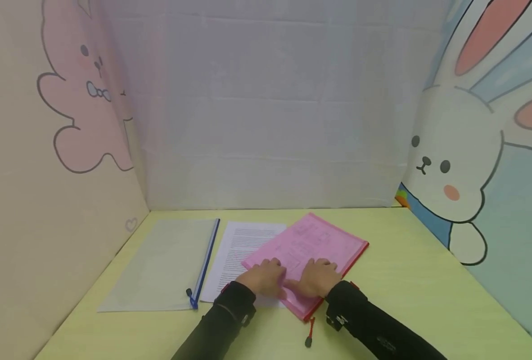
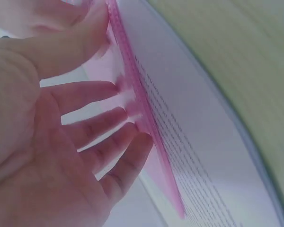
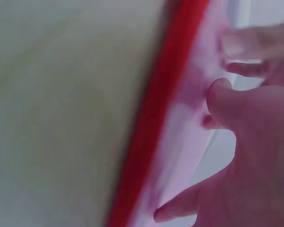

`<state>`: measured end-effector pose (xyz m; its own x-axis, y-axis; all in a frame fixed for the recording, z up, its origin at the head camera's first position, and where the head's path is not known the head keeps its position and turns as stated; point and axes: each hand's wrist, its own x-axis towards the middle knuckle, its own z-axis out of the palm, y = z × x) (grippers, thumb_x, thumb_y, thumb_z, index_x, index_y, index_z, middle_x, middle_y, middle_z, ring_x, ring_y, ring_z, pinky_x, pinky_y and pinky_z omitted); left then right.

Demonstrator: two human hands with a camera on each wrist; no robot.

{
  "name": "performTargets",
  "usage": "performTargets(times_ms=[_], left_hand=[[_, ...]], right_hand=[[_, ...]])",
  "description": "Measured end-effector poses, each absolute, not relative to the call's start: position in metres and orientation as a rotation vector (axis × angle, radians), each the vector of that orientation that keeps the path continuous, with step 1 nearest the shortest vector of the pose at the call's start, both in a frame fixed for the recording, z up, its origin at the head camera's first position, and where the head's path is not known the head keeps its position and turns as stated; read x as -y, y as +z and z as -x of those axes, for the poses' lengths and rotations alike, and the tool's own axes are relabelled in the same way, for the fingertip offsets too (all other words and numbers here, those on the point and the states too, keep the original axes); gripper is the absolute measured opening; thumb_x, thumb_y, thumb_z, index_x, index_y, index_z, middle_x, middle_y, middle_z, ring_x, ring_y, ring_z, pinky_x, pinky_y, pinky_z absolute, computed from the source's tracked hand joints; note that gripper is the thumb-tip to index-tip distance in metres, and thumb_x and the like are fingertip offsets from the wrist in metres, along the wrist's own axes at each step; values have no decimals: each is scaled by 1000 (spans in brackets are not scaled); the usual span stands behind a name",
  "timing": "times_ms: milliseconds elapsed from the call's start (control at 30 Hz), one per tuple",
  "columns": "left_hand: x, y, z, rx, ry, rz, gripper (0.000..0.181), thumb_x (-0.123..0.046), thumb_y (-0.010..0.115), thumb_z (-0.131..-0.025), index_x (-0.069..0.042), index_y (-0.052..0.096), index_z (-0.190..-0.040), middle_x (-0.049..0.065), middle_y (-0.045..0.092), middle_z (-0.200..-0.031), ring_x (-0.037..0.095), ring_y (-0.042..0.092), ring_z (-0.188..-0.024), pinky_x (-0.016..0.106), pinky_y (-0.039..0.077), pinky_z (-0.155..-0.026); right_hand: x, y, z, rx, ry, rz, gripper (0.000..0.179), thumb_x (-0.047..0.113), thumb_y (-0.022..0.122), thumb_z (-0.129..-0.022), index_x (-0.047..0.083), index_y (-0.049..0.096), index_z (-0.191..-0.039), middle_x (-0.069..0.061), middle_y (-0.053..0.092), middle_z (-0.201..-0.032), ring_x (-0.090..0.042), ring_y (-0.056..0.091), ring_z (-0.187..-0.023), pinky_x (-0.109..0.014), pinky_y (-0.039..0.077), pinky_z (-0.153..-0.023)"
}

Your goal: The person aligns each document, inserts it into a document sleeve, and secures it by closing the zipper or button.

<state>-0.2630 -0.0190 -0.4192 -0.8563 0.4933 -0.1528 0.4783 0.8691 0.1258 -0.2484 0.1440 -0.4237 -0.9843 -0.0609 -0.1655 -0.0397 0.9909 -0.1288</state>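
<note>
The pink folder [image 1: 308, 237] lies turned at an angle near the middle of the desk [image 1: 410, 285], partly on a printed sheet [image 1: 234, 250] and partly on the bare surface. Faint print shows at its face; whether this is on the cover or on paper inside cannot be told. A red edge strip [image 1: 355, 260] runs along its right side, with a red pull [image 1: 310, 332] hanging from the near corner.

Handling: the folder should be light, flexible and somewhat slippery, liable to bow if lifted at one corner. The strip is probably its stiffest part. Preferred hold: the strip on one side and the opposite edge on the other, kept level.

Hands: the left hand [image 1: 263, 277] rests at the near left edge, fingers extended and touching the folder. The right hand [image 1: 315, 277] rests on the face beside the strip, fingers spread and not clamped. The thumbs are close together; contact between them cannot be confirmed.

Surroundings: left of the sheet, a clear folder [image 1: 160, 265] lies flat, with a blue edge strip [image 1: 209, 255] on its right side.
</note>
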Motion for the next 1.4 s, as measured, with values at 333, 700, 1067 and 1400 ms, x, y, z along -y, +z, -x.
performTargets(times_ms=[333,700,1067,1400], left_hand=[[60,-426,280,-2949,285,-507,34,-20,66,-96,-9,64,-128,15,57,-127,39,49,-123,66,42,-98],[76,-409,269,-2836,269,-311,67,-44,71,-93,-19,51,-151,21,39,-156,50,35,-141,70,37,-105],[77,-407,265,-2835,251,-268,84,-57,78,-81,-22,50,-152,19,38,-157,49,36,-141,69,39,-102],[78,-407,264,-2849,258,-268,83,-58,78,-82,-22,50,-152,19,39,-157,48,37,-140,71,41,-99]], right_hand=[[-172,-429,266,-2924,-83,176,92,74,67,-78,-7,59,-121,-20,60,-96,-34,56,-90,-48,48,-82],[-218,-409,276,-2775,-150,300,69,44,89,-73,-1,60,-117,-16,60,-102,-29,55,-93,-50,51,-85],[-271,-406,284,-2683,-191,293,101,36,90,-72,14,39,-156,-30,36,-154,-53,38,-137,-75,35,-100],[-299,-416,292,-2772,-309,188,116,70,78,-71,2,35,-154,-42,34,-146,-62,34,-133,-81,30,-99]])
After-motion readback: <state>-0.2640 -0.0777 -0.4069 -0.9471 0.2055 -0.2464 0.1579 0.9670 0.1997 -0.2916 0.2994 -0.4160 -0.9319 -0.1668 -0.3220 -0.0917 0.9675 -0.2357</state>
